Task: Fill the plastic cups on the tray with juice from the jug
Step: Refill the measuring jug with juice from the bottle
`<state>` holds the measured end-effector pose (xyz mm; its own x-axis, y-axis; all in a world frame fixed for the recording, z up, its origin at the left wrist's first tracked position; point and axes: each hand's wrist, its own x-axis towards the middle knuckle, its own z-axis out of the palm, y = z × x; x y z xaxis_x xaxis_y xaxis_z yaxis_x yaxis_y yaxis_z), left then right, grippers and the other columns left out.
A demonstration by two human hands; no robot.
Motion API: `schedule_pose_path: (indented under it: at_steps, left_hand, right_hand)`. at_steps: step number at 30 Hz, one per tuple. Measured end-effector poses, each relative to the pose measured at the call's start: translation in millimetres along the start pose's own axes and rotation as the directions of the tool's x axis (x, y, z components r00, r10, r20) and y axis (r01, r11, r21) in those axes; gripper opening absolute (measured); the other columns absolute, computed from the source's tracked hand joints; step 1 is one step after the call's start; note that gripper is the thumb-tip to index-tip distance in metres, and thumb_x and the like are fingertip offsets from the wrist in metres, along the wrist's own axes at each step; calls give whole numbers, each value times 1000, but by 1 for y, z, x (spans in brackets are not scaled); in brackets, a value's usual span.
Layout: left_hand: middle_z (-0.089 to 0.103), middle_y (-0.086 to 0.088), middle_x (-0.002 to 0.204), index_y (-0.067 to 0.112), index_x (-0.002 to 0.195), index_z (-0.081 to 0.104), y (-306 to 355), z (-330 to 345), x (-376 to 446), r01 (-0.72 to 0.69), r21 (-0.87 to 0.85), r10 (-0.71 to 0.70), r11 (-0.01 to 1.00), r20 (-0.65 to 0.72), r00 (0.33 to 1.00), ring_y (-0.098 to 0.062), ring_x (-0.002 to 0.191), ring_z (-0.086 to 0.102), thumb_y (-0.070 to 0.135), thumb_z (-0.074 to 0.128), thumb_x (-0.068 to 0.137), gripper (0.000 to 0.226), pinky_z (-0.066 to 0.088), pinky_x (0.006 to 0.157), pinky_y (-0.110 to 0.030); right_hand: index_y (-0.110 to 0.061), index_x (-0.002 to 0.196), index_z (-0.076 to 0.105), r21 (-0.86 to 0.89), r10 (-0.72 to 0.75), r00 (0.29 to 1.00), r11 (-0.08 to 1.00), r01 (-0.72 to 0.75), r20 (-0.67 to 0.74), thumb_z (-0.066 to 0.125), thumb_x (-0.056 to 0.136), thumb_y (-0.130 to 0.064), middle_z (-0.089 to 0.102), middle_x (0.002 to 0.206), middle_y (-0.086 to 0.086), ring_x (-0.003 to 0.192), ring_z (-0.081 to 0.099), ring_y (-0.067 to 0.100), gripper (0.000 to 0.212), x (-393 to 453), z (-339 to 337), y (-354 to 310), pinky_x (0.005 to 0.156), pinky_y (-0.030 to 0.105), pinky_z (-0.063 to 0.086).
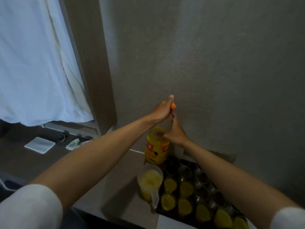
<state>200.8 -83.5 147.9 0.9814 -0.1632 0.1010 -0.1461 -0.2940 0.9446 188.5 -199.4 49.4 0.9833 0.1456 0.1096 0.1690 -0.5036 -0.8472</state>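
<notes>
**Bottle being capped or uncapped beside a part-filled tray**

At the far end of the bench (115, 184), against the wall, stands a yellow juice bottle (156, 149). Both arms reach out over it. The left hand (162, 111) is raised above the bottle's neck with its fingers curled round an orange cap (173, 106); the thumb points upward. The right hand (175, 134) grips the bottle at its shoulder, fingers wrapped round the top, steadying it. Whether the cap is coming off or going back on cannot be told from this view.

The jug (150, 184) stands on the bench just in front of the bottle, touching or nearly touching the tray's left edge, and holds pale yellow juice to a good depth. Neither hand touches it.

The tray (158, 210) is dark and carries rows of clear cups. Filled cups (170, 184) occupy the left columns and the near row, each showing yellow juice. Empty cups (202, 178) occupy the far rows and the right side; their exact count is unclear because the image is blurred there.

Judged from this layout, the task is roughly half complete: the near and left cups are done, and the far and right cups remain. Pouring from the jug has to begin again before the tray is finished.

On a darker surface at left lie a white cloth (39, 145) and a crumpled tissue (74, 143).
</notes>
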Motion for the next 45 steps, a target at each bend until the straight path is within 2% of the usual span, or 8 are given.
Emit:
schedule_pose_path:
  at_steps: [6, 12, 19, 25, 31, 38, 42, 45]
  left_hand:
    - [55, 7, 67, 23, 71, 59, -28, -9, 7, -7, 175, 3, 985, 23, 1000, -19, 74, 55, 52, 27, 108, 57, 41, 75, -33]
    - [50, 10, 61, 25, 62, 52, -67, -10, 4, 31, 222, -53, 975, 93, 994, -14, 65, 50, 54, 26, 108, 60, 39, 73, -33]
    - [51, 6, 73, 23, 80, 57, -93, -2, -1, 74, 250, -127, 965, 205, 970, -13, 74, 51, 56, 24, 107, 54, 39, 78, -32]
    - [58, -2, 86, 18, 89, 56, -110, 0, -7, 100, 244, -162, 965, 252, 954, -19, 84, 56, 56, 24, 107, 54, 45, 88, -38]
    - [61, -3, 86, 17, 86, 54, -110, -2, -5, 100, 214, -165, 972, 317, 934, -17, 81, 59, 56, 27, 107, 52, 43, 83, -31]
    - [58, -19, 128, 5, 127, 57, -100, -12, 1, -130, 485, -10, 864, 276, 961, -32, 120, 53, 37, 34, 110, 44, 38, 101, -34]
    - [55, -28, 122, -5, 119, 55, -113, -25, 20, -218, 607, 9, 764, 327, 945, -41, 120, 49, 31, 46, 107, 38, 34, 101, -40]
    - [49, -23, 139, 1, 140, 47, -113, -32, 26, -293, 687, -5, 665, 397, 918, -39, 131, 44, 25, 61, 100, 49, 34, 109, -39]
  right_hand:
    - [-27, 148, 34, -190, 115, 993, 975, -113, 2, 66, 34, -102, 59, 134, 6, 122, 60, 28, 140, 32, 37, 15, 95, 46, 56]
    - [-19, 151, 36, -275, 125, 991, 952, -133, -47, 58, 53, -81, 49, 144, 13, 132, 48, 35, 117, 15, 63, 24, 105, 49, 49]
    - [-21, 146, 39, -208, 277, 958, 936, -286, -71, 74, 67, -61, 48, 141, 10, 129, 52, 33, 95, 19, 101, 85, 104, 49, 51]
    - [-17, 155, 30, -141, 313, 945, 935, -325, -98, 75, 58, -66, 41, 150, 9, 138, 43, 31, 118, 8, 116, 85, 112, 49, 44]
    - [-24, 147, 36, -144, 389, 914, 904, -403, -119, 75, 57, -67, 49, 137, 4, 126, 52, 28, 106, 18, 119, 99, 101, 48, 53]
    - [-27, 150, 39, -194, 340, 936, 915, -353, -96, 75, 58, -63, 43, 142, 7, 125, 52, 30, 105, 15, 114, 87, 100, 42, 51]
    - [-25, 148, 41, -147, 339, 934, 924, -353, -112, 68, 44, -65, 41, 140, 6, 125, 52, 28, 115, 12, 111, 81, 98, 42, 53]
    - [-22, 145, 41, -153, 362, 923, 912, -380, -130, 64, 39, -67, 41, 136, 6, 126, 50, 29, 117, 11, 111, 77, 99, 41, 51]
